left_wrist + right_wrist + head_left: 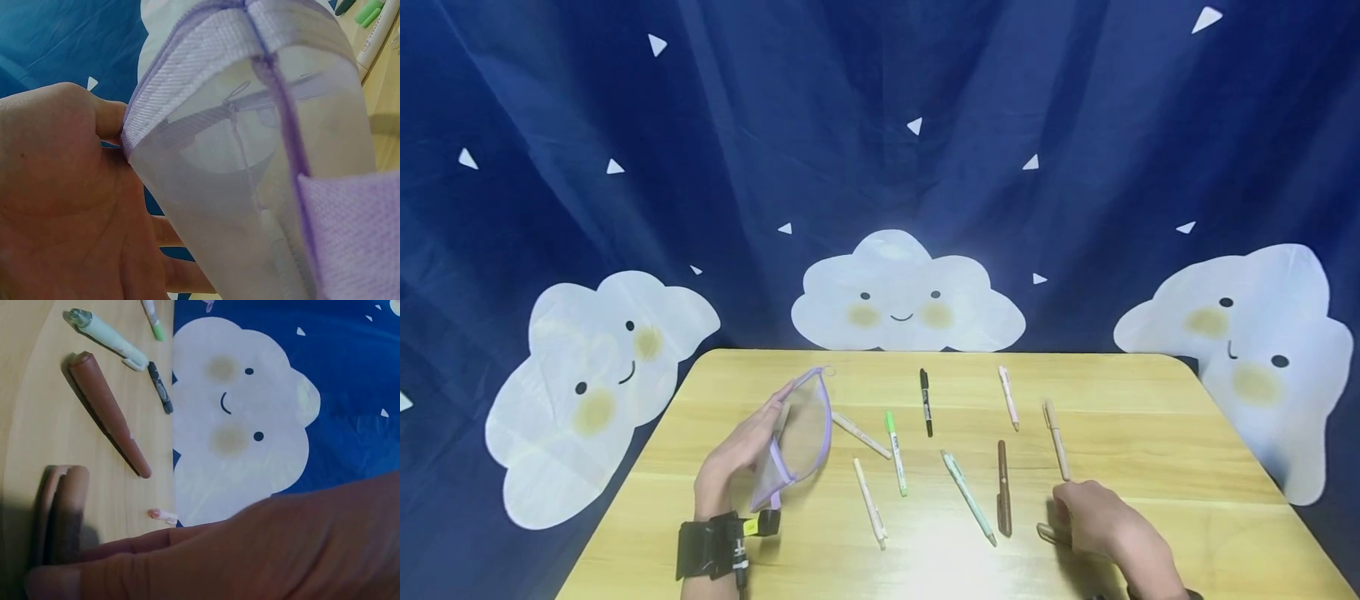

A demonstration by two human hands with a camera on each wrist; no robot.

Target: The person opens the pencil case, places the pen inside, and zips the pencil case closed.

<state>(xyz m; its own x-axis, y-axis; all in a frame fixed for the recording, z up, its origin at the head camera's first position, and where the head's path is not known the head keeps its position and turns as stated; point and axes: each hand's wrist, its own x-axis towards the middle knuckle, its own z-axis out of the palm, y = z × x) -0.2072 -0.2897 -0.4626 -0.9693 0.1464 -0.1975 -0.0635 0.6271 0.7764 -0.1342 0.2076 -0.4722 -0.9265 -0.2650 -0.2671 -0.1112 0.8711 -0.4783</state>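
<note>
My left hand (pixel 747 442) holds a see-through pencil pouch (pixel 206 187) with purple trim, its thumb at the rim and its fingers behind the clear side. The pouch (pixel 808 425) stands tilted with its mouth facing right, and a pale pen-like shape shows through its wall. At the front right, my right hand (pixel 1101 517) pinches a brown pen with a clip (pixel 70 509); the thumb and fingers cover its lower part. Just beyond those fingers lies a beige pen (pixel 1057 442). To their left is a dark brown pen (pixel 1003 492).
Between the hands lie a mint pen (pixel 967 496), a green-capped marker (pixel 896 454), a cream pen (pixel 869 504) and a whitish pen (pixel 861 435). Farther back are a black marker (pixel 926 402) and a pink pen (pixel 1008 398). A blue cloud-print curtain (pixel 880 167) hangs behind the wooden table (pixel 1210 500).
</note>
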